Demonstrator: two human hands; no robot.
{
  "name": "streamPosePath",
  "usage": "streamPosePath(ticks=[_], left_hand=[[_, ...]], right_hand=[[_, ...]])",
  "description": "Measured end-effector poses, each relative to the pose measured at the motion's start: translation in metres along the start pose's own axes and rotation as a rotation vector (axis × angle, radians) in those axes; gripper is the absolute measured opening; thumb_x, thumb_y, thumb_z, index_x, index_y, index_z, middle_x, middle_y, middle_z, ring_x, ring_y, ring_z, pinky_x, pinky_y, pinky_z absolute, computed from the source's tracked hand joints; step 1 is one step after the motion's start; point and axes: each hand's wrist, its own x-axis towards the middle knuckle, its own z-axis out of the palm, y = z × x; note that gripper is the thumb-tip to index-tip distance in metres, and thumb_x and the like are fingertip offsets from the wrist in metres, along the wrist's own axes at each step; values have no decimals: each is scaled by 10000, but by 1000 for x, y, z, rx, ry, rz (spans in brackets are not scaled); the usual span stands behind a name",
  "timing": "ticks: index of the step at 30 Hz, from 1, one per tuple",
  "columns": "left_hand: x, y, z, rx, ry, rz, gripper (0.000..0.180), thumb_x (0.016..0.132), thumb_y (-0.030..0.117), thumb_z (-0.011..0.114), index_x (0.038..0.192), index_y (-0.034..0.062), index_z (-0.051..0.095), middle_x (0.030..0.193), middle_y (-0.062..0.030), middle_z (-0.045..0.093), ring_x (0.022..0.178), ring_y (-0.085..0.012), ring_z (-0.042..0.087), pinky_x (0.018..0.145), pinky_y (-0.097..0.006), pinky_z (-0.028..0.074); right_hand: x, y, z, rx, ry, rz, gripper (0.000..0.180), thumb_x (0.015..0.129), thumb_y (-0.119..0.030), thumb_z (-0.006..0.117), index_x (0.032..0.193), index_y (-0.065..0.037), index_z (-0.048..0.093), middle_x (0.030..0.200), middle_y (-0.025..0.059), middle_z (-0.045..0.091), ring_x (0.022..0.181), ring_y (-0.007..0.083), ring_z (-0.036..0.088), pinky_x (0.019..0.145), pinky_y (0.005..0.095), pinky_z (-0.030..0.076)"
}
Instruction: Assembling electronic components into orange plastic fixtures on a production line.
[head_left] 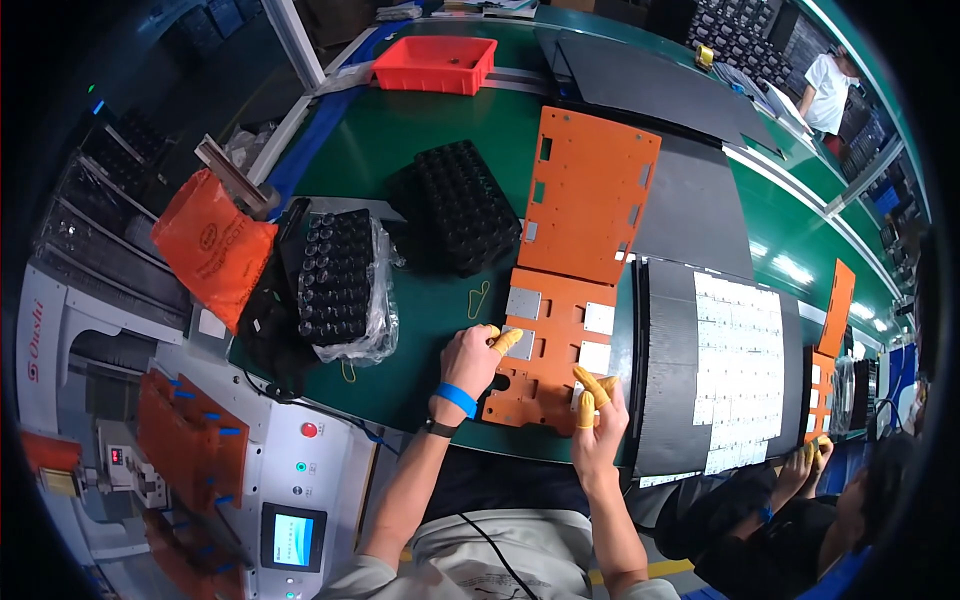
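Green worktable [410,378] carries an orange fixture [563,320], with its panel [590,195] folded open beyond it and a black tray [465,205] to its left. Small pale plates [598,318] sit in this fixture. Both hands are apart: the left hand [467,362] at its left side, the right hand [603,428] over its lower right corner; whether they grip, I cannot tell. Seemingly plates are being seated; the next move calls for gentle, level fingertip pressure.

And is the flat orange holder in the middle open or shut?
Open: the flat orange holder has its lid laid back, leaving square silvery metal plates uncovered.
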Motion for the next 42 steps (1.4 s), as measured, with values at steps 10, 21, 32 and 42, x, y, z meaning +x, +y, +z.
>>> streamPosePath(ticks=[10, 21, 32, 42], left_hand=[[-28, -25, -24, -762, 47, 46, 472, 951, 501, 610, 1024, 37, 653, 695, 20, 560, 534, -66, 529, 470, -235, 398], [-106, -76, -89, -1449, -334, -152, 489, 992, 414, 571, 1324, 56, 535, 1118, -35, 637, 1011, -130, 625, 895, -286, 510], [-146, -117, -106, -1483, 52, -137, 559, 913, 354, 659, 1288, -48, 560, 1255, -248, 621, 1126, -357, 643, 1006, -425, 513], [-147, -116, -105, -1640, 28, -122, 459, 906, 152, 693, 1305, -21, 548, 1280, -216, 614, 1140, -321, 640, 1023, -405, 504]], right_hand=[[33, -61, 48, -128, -348, -354, 454, 739, -157, 799, 1131, 26, 663, 1012, 153, 582, 885, 334, 534, 761, 423, 458], [59, -99, 99, 83, -736, -620, 238, 657, -169, 823, 712, 6, 672, 958, 142, 608, 941, 331, 591, 861, 400, 485], [131, -146, 226, -50, -477, -421, 236, 773, -168, 796, 948, -35, 712, 900, 127, 654, 915, 301, 637, 839, 383, 502], [137, -152, 258, -291, -384, -660, 223, 719, -215, 801, 834, -46, 711, 788, 100, 652, 777, 273, 636, 754, 377, 503]])
